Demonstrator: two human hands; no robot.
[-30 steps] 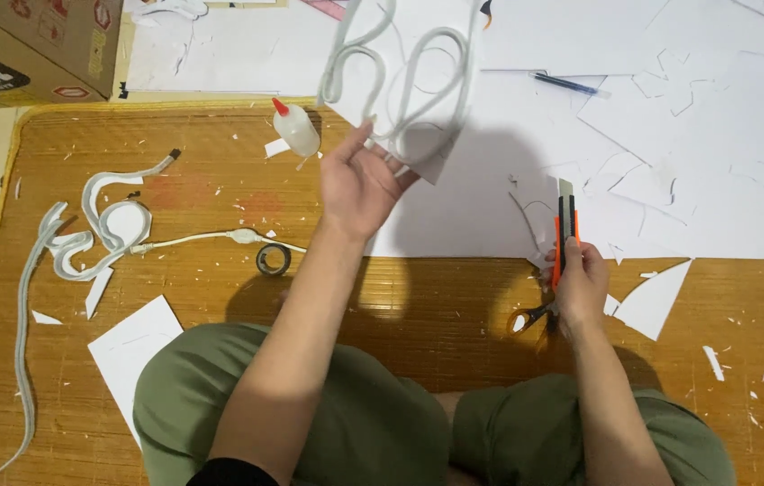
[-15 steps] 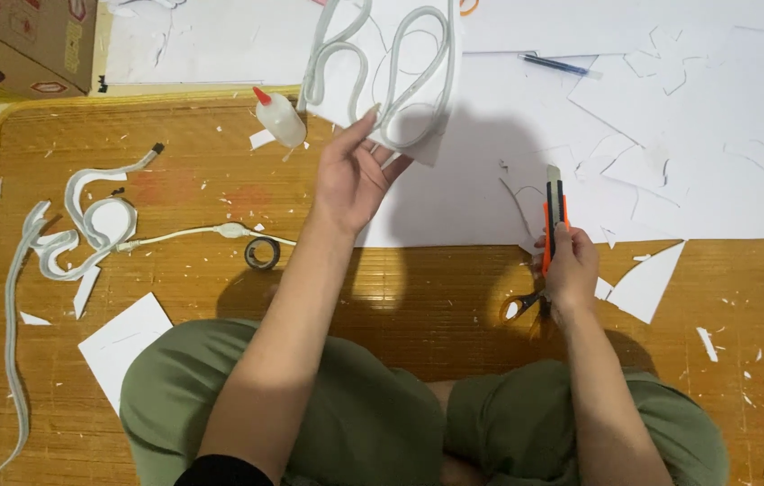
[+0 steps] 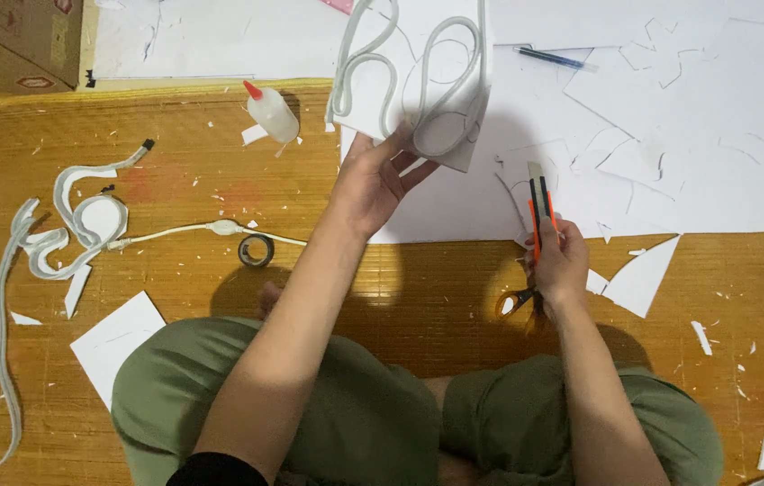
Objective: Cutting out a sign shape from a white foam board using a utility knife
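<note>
Head view, left to right: a coiled grey tube point(image 3: 67, 220) lies on the woven mat point(image 3: 175, 126); a glue bottle point(image 3: 271, 112), red cap on, contents not visible, stands nearby. Left hand point(image 3: 371, 184) has raised the white board with bent tubing point(image 3: 418, 81) slightly nearer since a second ago, fingers gripping its lower edge. Right hand point(image 3: 555, 261) stays closed around the orange utility knife point(image 3: 538, 211), above scissors point(image 3: 519, 300).

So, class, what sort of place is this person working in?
Probably a home craft spot on the floor: a woven bamboo mat, white cut paper scraps, a small white glue bottle with red tip, and an orange utility knife.
</note>
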